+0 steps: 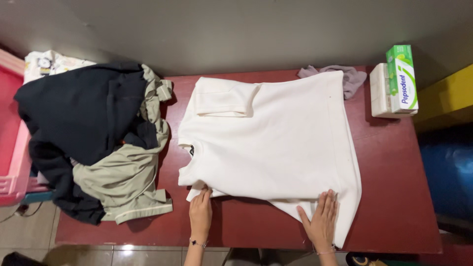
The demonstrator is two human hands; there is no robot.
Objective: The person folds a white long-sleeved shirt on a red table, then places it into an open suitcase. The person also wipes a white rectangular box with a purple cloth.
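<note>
A white T-shirt (276,138) lies flat on a dark red table (394,197), neck to the left and hem to the right, with its far sleeve folded in over the body. My left hand (200,213) rests with fingers together on the near edge of the shirt by the neck end, where the near side is turned in. My right hand (321,220) lies flat, fingers spread, on the near edge close to the hem. Neither hand holds anything.
A heap of dark navy and sage green clothes (98,143) covers the table's left end. A mauve cloth (351,79) lies at the far edge. Two small boxes, one white (380,93) and one green-and-white (403,79), stand at the right. A pink plastic crate (12,143) stands left.
</note>
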